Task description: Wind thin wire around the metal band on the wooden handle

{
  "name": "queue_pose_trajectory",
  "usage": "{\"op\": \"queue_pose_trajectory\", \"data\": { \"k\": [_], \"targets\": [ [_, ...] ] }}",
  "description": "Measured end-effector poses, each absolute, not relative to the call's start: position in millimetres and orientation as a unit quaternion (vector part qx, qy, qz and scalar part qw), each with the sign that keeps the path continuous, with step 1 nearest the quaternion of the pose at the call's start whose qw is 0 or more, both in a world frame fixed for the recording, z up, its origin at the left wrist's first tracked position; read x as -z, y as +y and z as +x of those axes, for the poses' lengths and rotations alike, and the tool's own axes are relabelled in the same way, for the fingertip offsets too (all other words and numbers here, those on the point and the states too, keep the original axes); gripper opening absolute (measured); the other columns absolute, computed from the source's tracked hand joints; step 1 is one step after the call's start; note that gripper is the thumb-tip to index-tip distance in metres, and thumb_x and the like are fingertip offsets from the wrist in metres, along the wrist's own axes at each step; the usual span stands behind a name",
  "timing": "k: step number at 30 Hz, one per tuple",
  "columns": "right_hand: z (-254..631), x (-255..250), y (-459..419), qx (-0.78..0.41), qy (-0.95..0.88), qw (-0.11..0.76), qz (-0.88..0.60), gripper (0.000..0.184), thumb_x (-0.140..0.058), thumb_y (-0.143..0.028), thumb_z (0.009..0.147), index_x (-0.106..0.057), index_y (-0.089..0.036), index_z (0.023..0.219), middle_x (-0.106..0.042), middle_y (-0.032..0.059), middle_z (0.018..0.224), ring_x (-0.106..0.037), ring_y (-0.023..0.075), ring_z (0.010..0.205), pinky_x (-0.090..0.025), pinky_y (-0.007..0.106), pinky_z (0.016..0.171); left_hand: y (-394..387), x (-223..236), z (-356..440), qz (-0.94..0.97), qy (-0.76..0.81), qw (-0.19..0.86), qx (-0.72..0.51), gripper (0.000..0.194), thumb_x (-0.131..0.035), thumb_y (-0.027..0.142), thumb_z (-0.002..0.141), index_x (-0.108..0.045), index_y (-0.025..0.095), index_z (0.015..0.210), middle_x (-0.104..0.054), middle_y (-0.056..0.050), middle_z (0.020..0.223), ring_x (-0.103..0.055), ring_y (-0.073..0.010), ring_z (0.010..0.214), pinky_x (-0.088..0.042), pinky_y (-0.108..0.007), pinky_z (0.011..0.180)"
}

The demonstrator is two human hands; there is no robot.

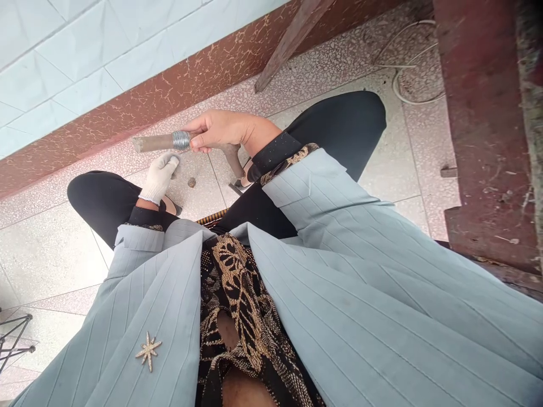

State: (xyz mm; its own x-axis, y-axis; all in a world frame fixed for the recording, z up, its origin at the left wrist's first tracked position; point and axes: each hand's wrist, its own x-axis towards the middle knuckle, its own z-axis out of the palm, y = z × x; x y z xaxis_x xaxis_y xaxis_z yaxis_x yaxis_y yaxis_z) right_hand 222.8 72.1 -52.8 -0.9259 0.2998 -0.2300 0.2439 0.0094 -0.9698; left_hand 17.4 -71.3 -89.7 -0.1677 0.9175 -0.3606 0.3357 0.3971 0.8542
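Observation:
My right hand (pixel 218 131), bare, is closed around a wooden stick (pixel 155 143) held roughly level above the floor. Silvery wire (pixel 181 140) is wound in a tight band around the stick, right beside my fingers. A similar grey-brown piece (pixel 233 160) slopes down below that hand; whether it joins the stick is hard to see. My left hand (pixel 159 176) wears a white knitted glove and is just below the stick, fingers curled and thumb pressed in. What it pinches, if anything, cannot be made out.
A small brown lump (pixel 192 182) lies on the tiled floor between my feet. Behind are a tiled wall (pixel 139 39) and a leaning wooden leg (pixel 292 42). A pale cable (pixel 418 102) and a dark red wooden piece (pixel 483 130) are at right. Thin black metal legs (pixel 17 333) stand lower left.

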Motion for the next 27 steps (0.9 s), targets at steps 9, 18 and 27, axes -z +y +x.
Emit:
{"op": "queue_pose_trajectory", "data": {
  "k": [9, 18, 27],
  "targets": [
    [216, 52, 71, -0.389, -0.825, -0.025, -0.409, 0.038, -0.061, -0.022, 0.105, -0.074, -0.009, 0.138, -0.075, 0.0133, 0.125, -0.067, 0.0266, 0.111, -0.048, 0.032, 0.093, -75, 77, 27, 0.558, 0.669, 0.438, -0.221, 0.015, -0.053, 0.019, 0.092, -0.065, 0.020, 0.082, -0.058, 0.002, 0.069, -0.051, -0.0142, 0.066, -0.043, -0.030, 0.069],
    [208, 53, 63, -0.357, -0.833, -0.300, -0.297, 0.022, -0.071, -0.009, 0.102, -0.083, -0.007, 0.121, -0.076, 0.0099, 0.088, -0.072, 0.0266, 0.100, -0.048, 0.034, 0.089, -75, 75, 27, 0.566, 0.694, 0.379, -0.233, 0.016, -0.055, 0.018, 0.090, -0.069, 0.021, 0.082, -0.061, 0.000, 0.070, -0.058, -0.0173, 0.073, -0.048, -0.030, 0.076],
    [224, 46, 73, -0.629, -0.723, -0.231, -0.170, 0.032, -0.066, -0.002, 0.102, -0.073, 0.001, 0.133, -0.064, -0.0077, 0.072, -0.051, 0.0006, 0.063, -0.039, 0.019, 0.072, -71, 89, 14, 0.487, 0.698, 0.421, -0.315, 0.018, -0.055, 0.017, 0.098, -0.066, 0.020, 0.084, -0.057, 0.002, 0.070, -0.051, -0.0124, 0.065, -0.041, -0.027, 0.064]
  ]
}}
